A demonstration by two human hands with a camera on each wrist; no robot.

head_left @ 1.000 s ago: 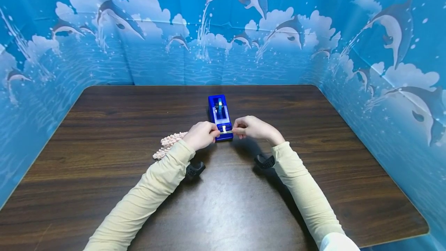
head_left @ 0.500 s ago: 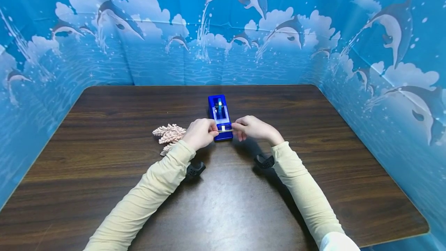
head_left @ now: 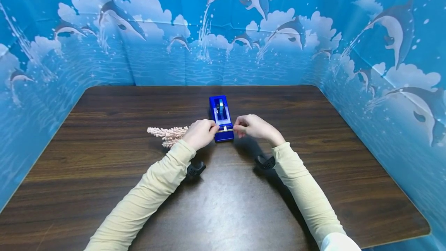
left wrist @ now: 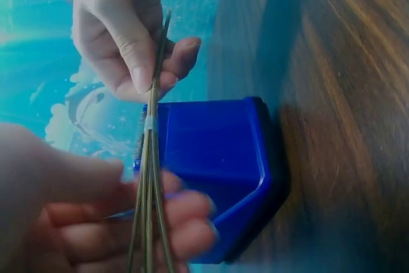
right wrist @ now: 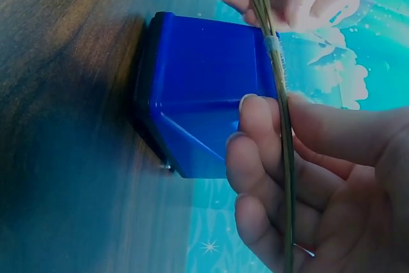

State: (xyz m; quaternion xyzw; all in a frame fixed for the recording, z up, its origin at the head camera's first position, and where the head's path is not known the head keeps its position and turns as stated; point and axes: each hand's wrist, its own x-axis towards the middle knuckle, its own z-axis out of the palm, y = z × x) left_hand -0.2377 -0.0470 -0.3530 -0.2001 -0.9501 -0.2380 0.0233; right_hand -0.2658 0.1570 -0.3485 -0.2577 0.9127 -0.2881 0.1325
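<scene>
A bunch of pale pink dried-looking flowers (head_left: 167, 134) sticks out to the left of my left hand (head_left: 200, 134). Its thin stems (left wrist: 146, 171) run from one hand to the other. My left thumb and fingers hold them on the flower side, while my right hand (head_left: 257, 129) pinches the bare end. Between the hands, a strip of clear whitish tape (right wrist: 273, 44) goes round the stems. Right behind and below them stands a blue tape dispenser (head_left: 224, 137), its roll (head_left: 220, 107) toward the back. My left hand hides part of the flowers.
A dark brown wooden table (head_left: 115, 107) carries the dispenser. Beside each wrist shows a black perforated piece, one at the left wrist (head_left: 196, 169) and another at the right wrist (head_left: 265, 162). A blue dolphin-print curtain (head_left: 153, 61) hangs round the table's back and sides.
The flower heads have swung and turned, from pointing down-left to pointing straight left. Both hands stay almost in place, and the tape strip at the stems shows a slightly different shape.
</scene>
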